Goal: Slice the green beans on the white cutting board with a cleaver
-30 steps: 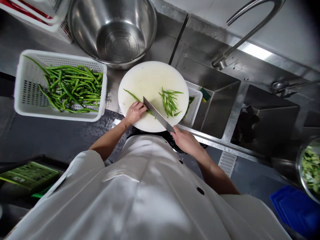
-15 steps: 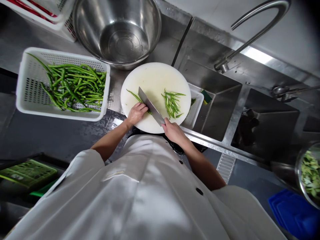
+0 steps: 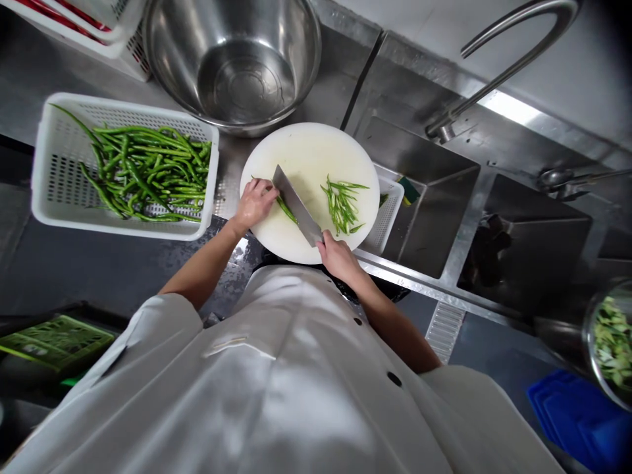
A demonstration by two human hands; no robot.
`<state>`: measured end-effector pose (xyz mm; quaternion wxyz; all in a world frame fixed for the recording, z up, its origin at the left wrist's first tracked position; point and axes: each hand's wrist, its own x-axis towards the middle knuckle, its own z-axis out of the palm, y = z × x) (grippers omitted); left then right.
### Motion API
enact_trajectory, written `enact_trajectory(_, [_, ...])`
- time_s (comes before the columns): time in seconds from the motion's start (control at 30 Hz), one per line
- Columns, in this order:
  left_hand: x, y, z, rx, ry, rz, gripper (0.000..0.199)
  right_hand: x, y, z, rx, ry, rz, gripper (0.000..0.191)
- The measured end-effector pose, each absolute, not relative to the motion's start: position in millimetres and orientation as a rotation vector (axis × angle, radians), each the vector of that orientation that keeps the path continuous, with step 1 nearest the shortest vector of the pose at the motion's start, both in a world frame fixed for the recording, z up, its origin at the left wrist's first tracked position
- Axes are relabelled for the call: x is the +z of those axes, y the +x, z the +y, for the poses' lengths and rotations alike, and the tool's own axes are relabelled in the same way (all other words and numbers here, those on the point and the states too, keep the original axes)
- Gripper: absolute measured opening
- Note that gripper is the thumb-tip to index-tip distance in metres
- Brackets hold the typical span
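Note:
A long green chili lies on the left part of the round white cutting board. My left hand has its fingers bent over the chili's upper end, holding it. My right hand grips the handle of a cleaver, whose blade slants across the board just right of the chili. Cut green chili pieces are in a loose pile on the board's right side. To the left, a white basket holds many whole green chilies.
Behind the board sits a large steel bowl. A white basket is partly under the board's right edge, by a steel sink. A curved faucet rises at the back right. A green sponge lies near the sink.
My left hand has moved up and left along the chili, away from the blade. The cleaver has shifted slightly, and more of the chili's lower part shows.

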<state>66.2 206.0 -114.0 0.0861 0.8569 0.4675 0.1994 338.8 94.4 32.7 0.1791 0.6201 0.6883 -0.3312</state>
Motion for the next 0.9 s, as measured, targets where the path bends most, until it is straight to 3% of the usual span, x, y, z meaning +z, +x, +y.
enact_trajectory(0.17, [-126,58,220,0.537,2.629,1.323,0.026,65,344,92,-0.929,1.700,1.882,0.040])
enact_trajectory(0.9, [-133,61,214,0.683,2.444,1.349,0.033,49,313,116,-0.937,1.741,1.895,0.047])
